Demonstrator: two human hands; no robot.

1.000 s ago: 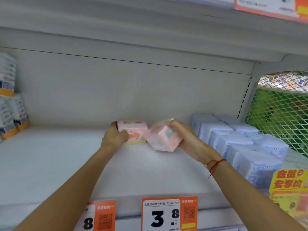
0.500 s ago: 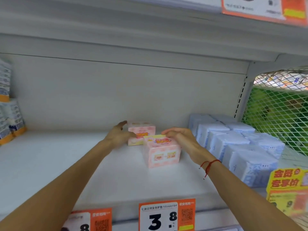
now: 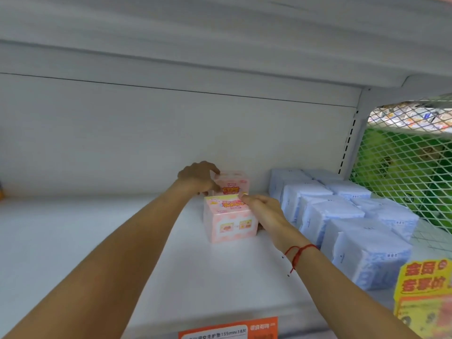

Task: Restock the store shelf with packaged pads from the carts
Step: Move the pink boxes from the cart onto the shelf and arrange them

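I judge the front pink film-wrapped pad pack (image 3: 230,220) light, squashy and slick, best pinched by opposite sides. My right hand (image 3: 265,211) rests curled on its right top edge; my left hand (image 3: 199,177) clasps the rear pink pack (image 3: 233,183). Both sit on the white shelf (image 3: 85,241), beside blue packs (image 3: 342,216). Half a second ago the front pack sat skewed; now it's squared behind.
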